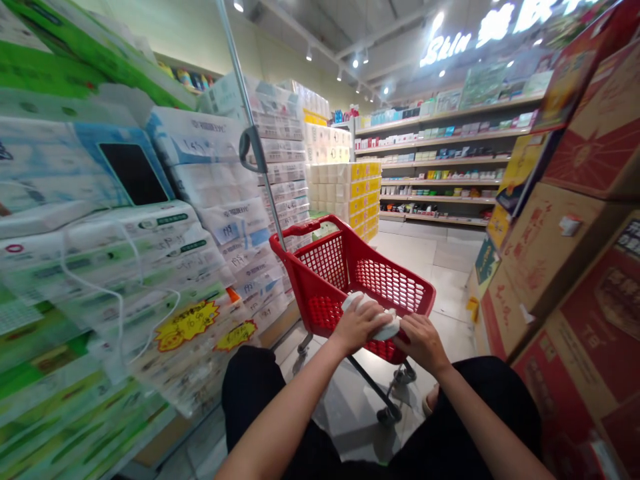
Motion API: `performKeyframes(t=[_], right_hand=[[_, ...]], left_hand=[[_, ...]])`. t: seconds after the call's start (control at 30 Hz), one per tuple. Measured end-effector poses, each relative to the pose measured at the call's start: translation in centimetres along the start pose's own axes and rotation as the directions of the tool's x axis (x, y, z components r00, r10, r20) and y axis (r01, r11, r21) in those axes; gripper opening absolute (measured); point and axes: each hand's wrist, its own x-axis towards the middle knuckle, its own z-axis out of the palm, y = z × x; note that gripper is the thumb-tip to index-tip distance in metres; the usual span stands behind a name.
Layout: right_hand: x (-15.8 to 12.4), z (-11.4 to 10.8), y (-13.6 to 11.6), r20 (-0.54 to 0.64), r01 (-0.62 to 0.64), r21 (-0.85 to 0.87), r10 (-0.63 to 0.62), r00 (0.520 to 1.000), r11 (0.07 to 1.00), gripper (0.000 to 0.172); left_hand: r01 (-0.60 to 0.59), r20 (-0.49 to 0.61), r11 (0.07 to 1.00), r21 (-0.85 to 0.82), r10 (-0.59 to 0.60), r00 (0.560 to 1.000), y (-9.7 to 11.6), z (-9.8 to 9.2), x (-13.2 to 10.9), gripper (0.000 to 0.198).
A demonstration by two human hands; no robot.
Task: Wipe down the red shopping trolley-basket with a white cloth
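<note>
A red plastic shopping cart (320, 307) stands just in front of my knees, with a tall metal pole rising from its handle end. My left hand (361, 323) presses a crumpled white cloth (387, 327) over the near rim of the basket, its fingers curled on it. Close beside it, my right hand (424, 341) grips the same rim near the corner, fingers folded over the edge by the end of the cloth. Whether the right fingers also pinch the cloth is hidden.
Stacked tissue packs (190, 193) line the left, with a phone (135, 173) and a white cable (120, 320) on them. Cardboard boxes (565, 247) are piled on the right. Shelves of small goods (440, 160) stand behind, past a tiled floor (450, 267).
</note>
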Motion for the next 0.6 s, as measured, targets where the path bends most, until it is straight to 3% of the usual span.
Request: performKeyframes(t=[0.1,0.2,0.37,0.5,0.6], right_hand=[[-0.1,-0.3,0.3,-0.026,-0.039,-0.01,0.039,0.999,0.999,0.024],[0.0,-0.9,0.6,-0.006,-0.05,-0.01,0.05,0.999,0.999,0.026],[1.1,-1.7,0.7,0.146,-0.021,-0.063,0.03,0.989,0.998,0.029],[2.5,-0.8,0.4,0.278,-0.067,-0.073,0.085,0.957,0.995,0.031],[3.1,0.0,0.2,0.302,-0.119,-0.099,0.144,0.942,0.988,0.029]], left_hand=[[0.089,-0.009,0.996,0.024,-0.089,0.996,-3.3,-0.9,-0.7,0.035],[0.177,-0.008,0.983,0.041,-0.177,0.984,-4.9,-1.1,-0.9,0.029],[0.221,-0.028,0.974,0.039,-0.22,0.975,-4.6,-0.7,-0.4,0.022],[0.222,-0.023,0.974,0.039,-0.222,0.975,-4.0,-0.7,-0.2,0.023],[0.231,-0.041,0.972,0.041,-0.23,0.972,-3.0,-0.5,0.0,0.026]])
